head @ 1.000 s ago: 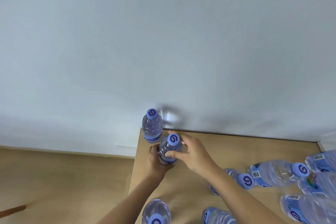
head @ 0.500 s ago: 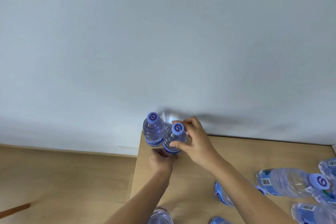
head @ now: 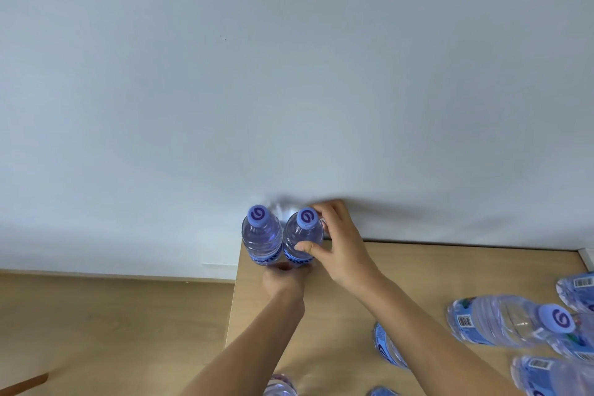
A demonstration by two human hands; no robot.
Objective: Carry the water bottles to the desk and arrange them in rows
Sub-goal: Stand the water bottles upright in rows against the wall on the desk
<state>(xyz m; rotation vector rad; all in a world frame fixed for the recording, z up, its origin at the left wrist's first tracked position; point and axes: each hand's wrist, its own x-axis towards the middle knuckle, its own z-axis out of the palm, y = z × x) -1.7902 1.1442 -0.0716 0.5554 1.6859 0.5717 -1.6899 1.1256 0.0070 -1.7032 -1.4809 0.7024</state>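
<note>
while the right hand (head: 340,247) grips the second bottle (head: 302,243) upright at the bench's (head: 418,270) far left corner, touching the first bottle (head: 261,238), the left hand (head: 283,280) rests at its base, fingers hidden.

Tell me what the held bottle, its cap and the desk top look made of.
Held bottle: clear, thin plastic, glossy; you see through it, and its walls are ribbed.
Cap: opaque blue plastic, matte, with a printed swirl.
Desk: light wood-look surface, smooth; probably laminate, though solid wood can't be ruled out.
</note>
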